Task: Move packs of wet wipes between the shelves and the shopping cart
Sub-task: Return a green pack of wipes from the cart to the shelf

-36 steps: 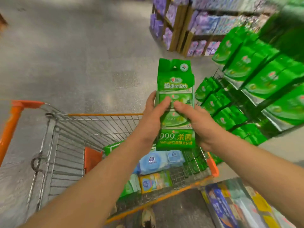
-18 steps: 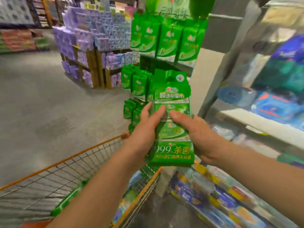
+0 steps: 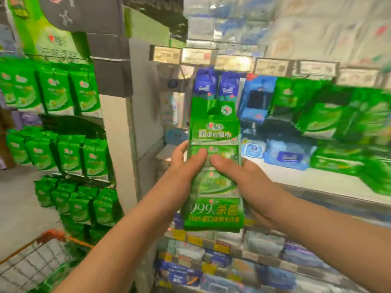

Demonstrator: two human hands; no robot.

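At seven o'clock, low in the view, only an orange-rimmed corner of the shopping cart (image 3: 53, 246) shows; a second ago the whole basket lay under the hands, so the person has turned away from it toward the display. Just beyond, at the centre, the left hand (image 3: 182, 168) and the right hand (image 3: 243, 182) hold the green multipack of wet wipes (image 3: 213, 170) upright between them, fingers (image 3: 198, 154) clenched round its two edges and thumbs pressed on its front, a grip unchanged through the turn. The pack hangs in the air in front of the white shelf (image 3: 317, 178) at three o'clock, not touching it. Farther back, blue wipe packs (image 3: 285, 158) and matching green packs (image 3: 330, 119) sit at two o'clock, and hanging green packs (image 3: 55, 94) fill nine o'clock. The turn suggests this pack is going back to the shelf rather than into the cart.
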